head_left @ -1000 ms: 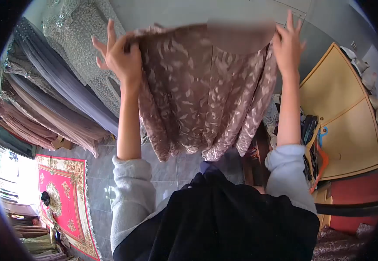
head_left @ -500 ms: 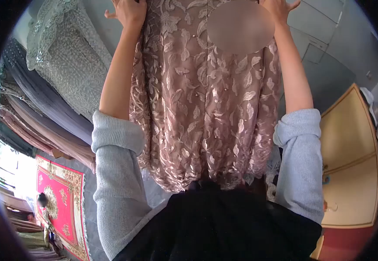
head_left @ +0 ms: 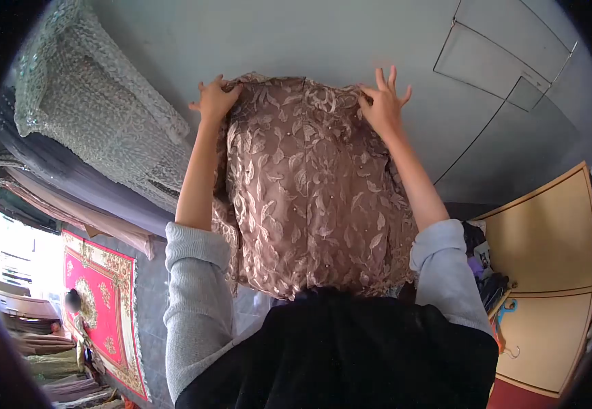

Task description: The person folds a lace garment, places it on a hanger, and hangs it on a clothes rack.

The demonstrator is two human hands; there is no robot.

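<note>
Held up in front of me is a dusty-pink lace garment (head_left: 309,184) with raised leaf embroidery, small beads and a seam down its middle. My left hand (head_left: 215,102) pinches its upper left corner between thumb and fingers. At the upper right corner, my right hand (head_left: 386,105) grips the edge with thumb and forefinger, the other fingers spread upward. The cloth hangs down between my arms, and its lower end is partly hidden behind my black top (head_left: 337,347).
A silver beaded garment (head_left: 112,102) hangs at the left, with grey and pink dresses (head_left: 81,215) below it. A red patterned rug (head_left: 108,313) lies at lower left, near another person (head_left: 76,313). Wooden cupboard doors (head_left: 548,238) stand at the right; a blue hanger (head_left: 504,317) is beside them.
Both hands, with the garment's top edge, have come lower in view and slightly closer together. The garment's top edge now shows whole against the grey wall.
</note>
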